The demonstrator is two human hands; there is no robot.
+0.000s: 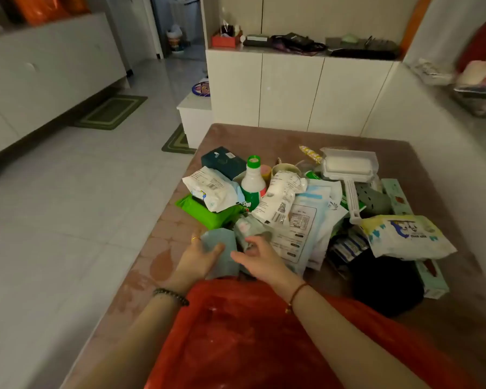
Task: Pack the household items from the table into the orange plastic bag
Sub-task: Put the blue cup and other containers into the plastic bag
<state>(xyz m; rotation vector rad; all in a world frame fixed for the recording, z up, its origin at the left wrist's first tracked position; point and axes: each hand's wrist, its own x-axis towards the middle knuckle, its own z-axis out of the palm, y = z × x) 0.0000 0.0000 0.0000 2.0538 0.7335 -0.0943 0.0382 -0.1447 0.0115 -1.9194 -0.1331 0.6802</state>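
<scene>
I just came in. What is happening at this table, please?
A person is packing household items. The left hand holds a flat pale green packet, and the right hand grips a small crinkled packet beside it, at the near edge of the pile. The orange plastic bag lies in front of the person. Most items, like the white bottle with green cap, are on the brown table.
</scene>
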